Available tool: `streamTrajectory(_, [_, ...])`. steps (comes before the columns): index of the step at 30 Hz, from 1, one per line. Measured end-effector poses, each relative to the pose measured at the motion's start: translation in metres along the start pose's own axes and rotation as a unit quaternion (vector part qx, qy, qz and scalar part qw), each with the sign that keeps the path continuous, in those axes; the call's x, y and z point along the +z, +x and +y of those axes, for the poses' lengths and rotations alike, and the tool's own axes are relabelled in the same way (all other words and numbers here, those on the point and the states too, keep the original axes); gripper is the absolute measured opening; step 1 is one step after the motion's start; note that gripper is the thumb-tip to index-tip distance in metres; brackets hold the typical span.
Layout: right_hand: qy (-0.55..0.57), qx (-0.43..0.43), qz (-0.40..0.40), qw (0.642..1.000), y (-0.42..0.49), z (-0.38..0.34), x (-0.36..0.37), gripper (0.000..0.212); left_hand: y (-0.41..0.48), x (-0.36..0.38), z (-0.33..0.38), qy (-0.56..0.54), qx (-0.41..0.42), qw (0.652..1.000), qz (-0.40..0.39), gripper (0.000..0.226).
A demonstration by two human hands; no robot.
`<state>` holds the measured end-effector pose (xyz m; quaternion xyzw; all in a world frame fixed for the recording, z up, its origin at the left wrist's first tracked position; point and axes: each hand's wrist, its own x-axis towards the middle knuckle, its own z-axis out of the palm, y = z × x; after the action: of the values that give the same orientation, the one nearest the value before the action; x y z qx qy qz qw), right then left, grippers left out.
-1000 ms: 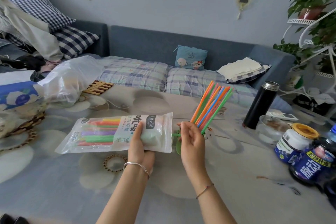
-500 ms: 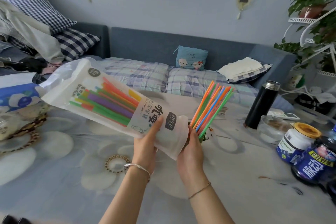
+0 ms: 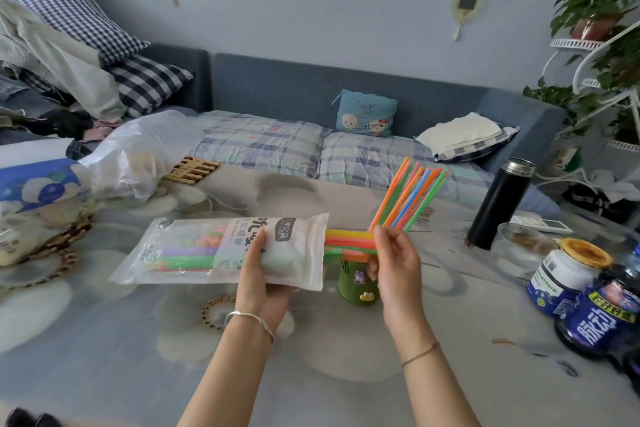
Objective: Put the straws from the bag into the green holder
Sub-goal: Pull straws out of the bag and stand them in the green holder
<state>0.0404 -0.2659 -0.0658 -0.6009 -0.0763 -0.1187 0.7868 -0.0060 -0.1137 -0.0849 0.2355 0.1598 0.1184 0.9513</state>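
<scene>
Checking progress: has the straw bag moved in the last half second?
Yes. The bag, held by the left hand, has swung down from tilted to level; its closed end now sits below the wooden mat, its mouth by the green holder.

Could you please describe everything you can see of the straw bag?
The straw bag is a flat plastic pouch, clear at its left end, white with printed characters at its right. The left hand grips it roughly level near its open right end, where protruding straws are pinched by the right hand.
</scene>
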Motion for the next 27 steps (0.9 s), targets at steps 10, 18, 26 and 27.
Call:
streamTrajectory(10, [0.043,0.178,-0.002,0.983,-0.004,-0.002,0.005,0.013,0.001,0.004,-0.013,-0.013,-0.015,1.000,-0.003,0.055])
streamTrajectory(18, [0.095,0.089,0.097,0.987,0.010,-0.020,-0.020,0.022,0.011,-0.008,-0.002,-0.042,-0.004,0.999,0.029,0.009])
streamTrajectory(26, [0.008,0.148,-0.017,0.989,-0.001,-0.016,-0.003,0.019,0.007,0.002,-0.017,0.040,0.006,0.999,0.033,0.009])
streamTrajectory(27, [0.000,0.142,-0.017,0.990,-0.001,-0.017,-0.004,0.019,0.006,0.001,-0.017,0.042,0.006,0.999,0.033,0.011])
